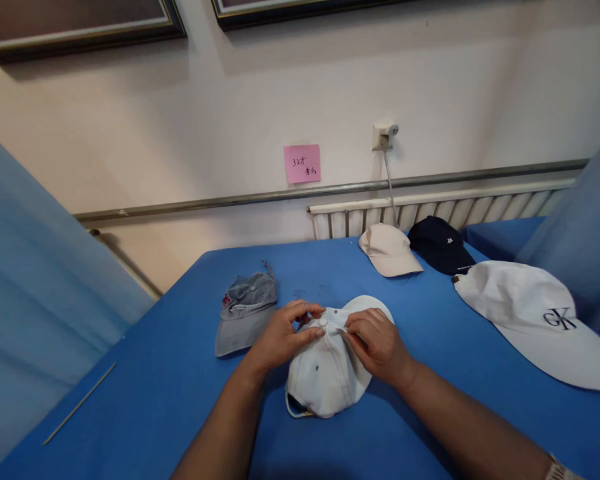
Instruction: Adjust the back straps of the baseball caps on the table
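A white baseball cap [325, 380] lies on the blue-covered table between my hands, its brim toward the upper right and its strap opening at the lower left. My left hand [290, 333] pinches the fabric of the crown near the top button. On the other side, my right hand [377, 340] grips a fold of the same crown between thumb and fingers. The cloth is drawn up between the two hands. Just left of my left hand sits a grey cap [247, 310] with a small red patch.
Toward the wall stand a cream cap [387, 248] and a navy cap [439, 243]. A large white cap [520, 307] with dark letters lies at right. One thin stick [80, 403] rests at left on the blue table [170, 393]. Blue curtains [35, 287] hang at both sides.
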Demonstrator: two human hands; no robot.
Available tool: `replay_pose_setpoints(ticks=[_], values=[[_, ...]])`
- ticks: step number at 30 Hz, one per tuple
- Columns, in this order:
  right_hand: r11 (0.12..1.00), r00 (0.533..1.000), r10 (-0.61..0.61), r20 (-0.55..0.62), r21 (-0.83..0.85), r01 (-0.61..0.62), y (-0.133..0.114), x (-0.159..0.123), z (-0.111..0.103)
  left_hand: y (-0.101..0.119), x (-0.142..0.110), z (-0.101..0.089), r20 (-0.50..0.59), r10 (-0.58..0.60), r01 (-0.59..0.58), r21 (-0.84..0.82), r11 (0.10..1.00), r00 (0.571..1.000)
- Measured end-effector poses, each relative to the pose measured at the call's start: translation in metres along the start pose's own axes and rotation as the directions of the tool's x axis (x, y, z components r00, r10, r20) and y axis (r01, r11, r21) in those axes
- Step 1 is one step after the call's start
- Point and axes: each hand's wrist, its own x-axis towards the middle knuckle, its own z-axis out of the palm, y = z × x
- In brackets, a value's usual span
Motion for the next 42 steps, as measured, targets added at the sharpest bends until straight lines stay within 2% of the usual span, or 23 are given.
replay_pose_setpoints(ticks=[5, 10, 13, 16, 21, 26, 29, 31, 32, 33, 35, 37, 38, 40, 42], values=[[0.997, 0.999, 0.039, 0.007, 0.063, -0.039, 0.001, -0.001, 0.000, 0.013, 0.003, -0.001, 0.071, 0.023, -0.032, 0.131, 0.991, 0.997], [0.960, 0.967, 0.247, -0.057, 0.148, -0.237, 0.029, 0.003, -0.008, 0.020, 0.005, 0.000, 0.054, 0.044, -0.053, 0.173, 0.984, 0.998], [0.921, 0.935, 0.345, 0.085, 0.163, -0.355, 0.050, 0.002, -0.012, 0.024, 0.004, 0.001, 0.043, 0.056, -0.063, 0.190, 0.980, 0.998], [0.885, 0.903, 0.370, 0.216, 0.212, -0.414, 0.060, 0.001, -0.010, 0.026, 0.003, 0.002, 0.032, 0.064, -0.069, 0.210, 0.975, 0.997], [0.875, 0.903, 0.336, 0.269, 0.267, -0.405, 0.054, 0.003, -0.009, 0.027, 0.002, 0.005, 0.003, 0.084, -0.083, 0.231, 0.970, 0.996], [0.959, 0.923, 0.247, 0.294, 0.061, -0.276, 0.041, 0.009, -0.015, 0.026, 0.003, 0.009, -0.023, 0.087, -0.080, 0.225, 0.971, 0.996], [0.981, 0.946, 0.196, 0.260, -0.037, -0.193, 0.040, 0.009, -0.013, 0.025, 0.004, 0.009, -0.023, 0.089, -0.081, 0.236, 0.968, 0.996], [0.975, 0.954, 0.223, 0.201, -0.025, -0.222, 0.044, 0.007, -0.008, 0.025, 0.003, 0.009, -0.019, 0.092, -0.085, 0.243, 0.966, 0.996], [0.959, 0.948, 0.275, 0.159, 0.022, -0.282, 0.047, 0.005, -0.005, 0.025, 0.003, 0.009, -0.017, 0.094, -0.087, 0.247, 0.965, 0.995], [0.926, 0.928, 0.353, 0.121, 0.098, -0.365, 0.050, 0.004, -0.002, 0.026, 0.003, 0.009, -0.013, 0.097, -0.091, 0.254, 0.963, 0.995], [0.787, 0.837, 0.538, 0.098, 0.298, -0.540, 0.056, 0.002, 0.002, 0.027, 0.002, 0.009, 0.004, 0.107, -0.104, 0.278, 0.955, 0.994], [0.622, 0.734, 0.665, 0.136, 0.443, -0.646, 0.060, 0.002, 0.003, 0.029, 0.003, 0.011, 0.027, 0.117, -0.120, 0.323, 0.939, 0.993], [0.569, 0.702, 0.695, 0.155, 0.478, -0.669, 0.061, 0.002, 0.003, 0.029, 0.003, 0.012, 0.035, 0.125, -0.129, 0.353, 0.927, 0.992], [0.533, 0.678, 0.717, 0.160, 0.501, -0.682, 0.061, 0.002, 0.000, 0.031, 0.005, 0.014, 0.046, 0.146, -0.152, 0.420, 0.895, 0.988], [0.543, 0.685, 0.714, 0.145, 0.502, -0.673, 0.061, 0.002, -0.002, 0.033, 0.007, 0.015, 0.051, 0.167, -0.171, 0.483, 0.859, 0.985]])
